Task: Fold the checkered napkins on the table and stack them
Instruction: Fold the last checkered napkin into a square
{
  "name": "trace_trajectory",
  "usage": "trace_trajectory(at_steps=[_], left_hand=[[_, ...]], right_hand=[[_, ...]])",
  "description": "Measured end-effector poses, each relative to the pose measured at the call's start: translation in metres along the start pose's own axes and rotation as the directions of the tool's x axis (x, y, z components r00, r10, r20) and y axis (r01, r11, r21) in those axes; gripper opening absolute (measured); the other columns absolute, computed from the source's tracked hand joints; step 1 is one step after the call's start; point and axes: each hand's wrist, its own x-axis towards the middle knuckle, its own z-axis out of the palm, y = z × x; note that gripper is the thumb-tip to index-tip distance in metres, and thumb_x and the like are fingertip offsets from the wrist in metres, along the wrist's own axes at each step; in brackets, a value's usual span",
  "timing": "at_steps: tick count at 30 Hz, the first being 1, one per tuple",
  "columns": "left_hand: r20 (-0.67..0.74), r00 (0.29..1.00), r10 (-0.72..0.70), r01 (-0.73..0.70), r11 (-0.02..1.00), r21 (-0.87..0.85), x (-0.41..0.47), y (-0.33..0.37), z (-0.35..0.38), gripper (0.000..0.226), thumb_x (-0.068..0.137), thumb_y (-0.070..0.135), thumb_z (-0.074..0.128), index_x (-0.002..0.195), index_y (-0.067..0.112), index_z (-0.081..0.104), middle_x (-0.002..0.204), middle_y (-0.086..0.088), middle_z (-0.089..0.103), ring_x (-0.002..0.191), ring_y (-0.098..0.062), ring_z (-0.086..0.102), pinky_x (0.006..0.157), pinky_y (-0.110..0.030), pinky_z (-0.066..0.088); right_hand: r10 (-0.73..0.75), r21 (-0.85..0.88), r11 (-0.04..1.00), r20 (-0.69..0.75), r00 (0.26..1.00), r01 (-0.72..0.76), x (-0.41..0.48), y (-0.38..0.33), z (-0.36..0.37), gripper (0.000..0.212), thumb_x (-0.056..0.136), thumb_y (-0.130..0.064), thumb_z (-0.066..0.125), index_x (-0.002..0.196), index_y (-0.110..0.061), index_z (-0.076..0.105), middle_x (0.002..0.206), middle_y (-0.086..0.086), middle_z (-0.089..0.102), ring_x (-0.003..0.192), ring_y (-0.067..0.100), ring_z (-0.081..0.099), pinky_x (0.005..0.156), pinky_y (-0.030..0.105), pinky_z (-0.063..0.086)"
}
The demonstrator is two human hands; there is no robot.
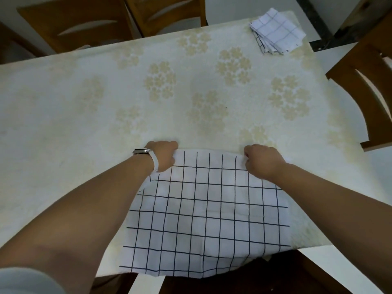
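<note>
A white napkin with a dark grid [207, 213] lies spread at the near edge of the table [84, 124], its front edge hanging over. My left hand [164, 155], with a white wristband and watch, grips the napkin's far left corner. My right hand [262, 161] pinches the far right corner. Both hands have curled fingers and rest on the tablecloth. A stack of folded checkered napkins [276, 31] sits at the far right corner of the table.
The table carries a cream cloth with pale flower clusters. Wooden chairs stand at the far side [80, 22], on the right [369, 92] and below the near edge [275, 272].
</note>
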Motion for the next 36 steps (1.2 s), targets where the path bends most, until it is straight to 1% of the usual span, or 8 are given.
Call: trace_trajectory(at_steps=[5, 14, 16, 20, 23, 26, 30, 36], left_hand=[[-0.026, 0.996, -0.081, 0.081, 0.996, 0.028, -0.006, -0.028, -0.008, 0.011, 0.092, 0.027, 0.042, 0.085, 0.026, 0.050, 0.084, 0.003, 0.060, 0.080, -0.024, 0.056, 0.073, -0.029, 0.039], [-0.063, 0.983, -0.174, 0.176, 0.984, 0.024, 0.008, -0.068, -0.025, 0.014, 0.093, 0.018, 0.043, 0.095, 0.022, 0.056, 0.097, 0.000, 0.063, 0.085, -0.023, 0.054, 0.074, -0.029, 0.029], [-0.075, 0.979, -0.187, 0.190, 0.981, 0.028, 0.011, -0.072, -0.027, 0.018, 0.094, 0.017, 0.041, 0.097, 0.020, 0.058, 0.095, -0.001, 0.062, 0.081, -0.022, 0.052, 0.072, -0.029, 0.029], [-0.058, 0.975, -0.216, 0.218, 0.975, 0.041, 0.017, -0.078, -0.022, 0.017, 0.097, 0.021, 0.038, 0.089, 0.019, 0.054, 0.086, 0.001, 0.057, 0.076, -0.022, 0.051, 0.065, -0.029, 0.032], [-0.030, 0.971, -0.238, 0.238, 0.971, -0.012, 0.015, -0.081, -0.016, 0.019, 0.097, 0.022, 0.037, 0.084, 0.019, 0.049, 0.082, 0.001, 0.054, 0.075, -0.022, 0.052, 0.061, -0.028, 0.033], [-0.068, 0.961, -0.266, 0.262, 0.963, -0.064, 0.011, -0.082, -0.013, 0.019, 0.096, 0.023, 0.038, 0.081, 0.020, 0.049, 0.079, 0.000, 0.053, 0.074, -0.024, 0.052, 0.059, -0.029, 0.032], [-0.159, 0.933, -0.323, 0.267, 0.918, -0.294, 0.000, -0.079, -0.007, 0.019, 0.094, 0.022, 0.045, 0.082, 0.013, 0.057, 0.079, -0.005, 0.059, 0.074, -0.027, 0.055, 0.062, -0.031, 0.042], [-0.279, 0.917, -0.285, 0.194, 0.930, -0.312, -0.027, -0.067, -0.015, 0.020, 0.095, 0.021, 0.045, 0.082, 0.014, 0.058, 0.081, -0.005, 0.060, 0.076, -0.027, 0.056, 0.067, -0.037, 0.048]], right_hand=[[0.024, -0.049, 0.998, -0.083, 0.996, -0.028, 0.015, -0.003, -0.015, 0.015, 0.087, -0.010, 0.047, 0.098, -0.015, 0.055, 0.095, 0.006, 0.058, 0.078, 0.025, 0.052, 0.071, 0.032, 0.036], [-0.020, -0.158, 0.987, -0.202, 0.979, -0.012, 0.067, 0.000, -0.045, 0.026, 0.087, -0.009, 0.047, 0.109, -0.012, 0.060, 0.103, 0.009, 0.059, 0.091, 0.030, 0.058, 0.077, 0.034, 0.041], [-0.028, -0.175, 0.985, -0.214, 0.977, -0.010, 0.081, -0.002, -0.050, 0.027, 0.087, -0.009, 0.045, 0.110, -0.013, 0.060, 0.103, 0.008, 0.058, 0.093, 0.030, 0.057, 0.078, 0.034, 0.041], [-0.027, -0.192, 0.981, -0.217, 0.976, -0.016, 0.100, -0.005, -0.052, 0.027, 0.088, -0.010, 0.043, 0.109, -0.013, 0.059, 0.103, 0.008, 0.057, 0.094, 0.029, 0.056, 0.077, 0.034, 0.039], [-0.045, -0.221, 0.975, -0.210, 0.977, -0.003, 0.106, -0.008, -0.047, 0.023, 0.088, -0.010, 0.043, 0.106, -0.013, 0.059, 0.100, 0.007, 0.055, 0.093, 0.028, 0.055, 0.074, 0.033, 0.036], [-0.060, -0.212, 0.977, -0.237, 0.970, 0.008, 0.105, -0.008, -0.045, 0.021, 0.090, -0.012, 0.042, 0.102, -0.012, 0.059, 0.095, 0.006, 0.053, 0.093, 0.029, 0.055, 0.075, 0.034, 0.036], [-0.070, -0.189, 0.982, -0.277, 0.958, 0.017, 0.096, -0.005, -0.049, 0.021, 0.091, -0.014, 0.042, 0.102, -0.011, 0.060, 0.099, 0.008, 0.057, 0.094, 0.030, 0.055, 0.076, 0.035, 0.038], [-0.103, -0.166, 0.985, -0.359, 0.928, 0.045, 0.068, -0.003, -0.058, 0.021, 0.091, -0.015, 0.043, 0.099, -0.008, 0.061, 0.097, 0.010, 0.058, 0.091, 0.032, 0.054, 0.070, 0.033, 0.031]])
